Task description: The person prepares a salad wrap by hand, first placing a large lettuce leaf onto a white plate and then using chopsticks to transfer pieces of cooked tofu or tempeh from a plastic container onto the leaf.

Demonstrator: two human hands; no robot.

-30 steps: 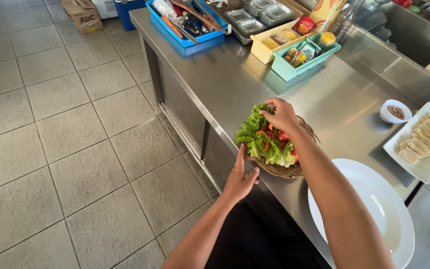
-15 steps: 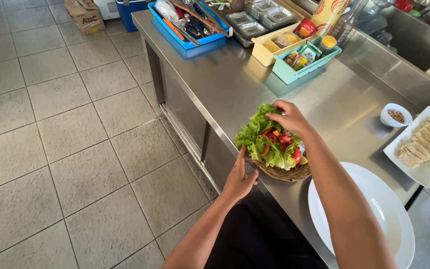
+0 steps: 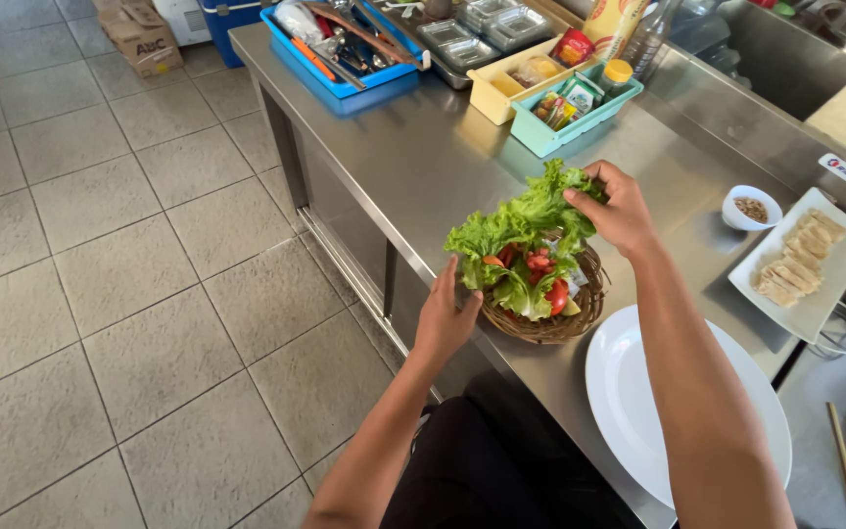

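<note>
We see a brushed stainless-steel counter (image 3: pixel 423 167), dully reflective. On it sits a rough woven wicker basket (image 3: pixel 552 323) with crinkled, matt lettuce (image 3: pixel 521 220) and glossy red tomato pieces (image 3: pixel 556 294). The round white plate (image 3: pixel 638 392) looks smooth and glazed; the blue tray (image 3: pixel 350 88) is shiny plastic.

Bright, even daylight, soft glare on the steel counter (image 3: pixel 423 167) (sharp throughout), wide-angle bending at edges.
</note>
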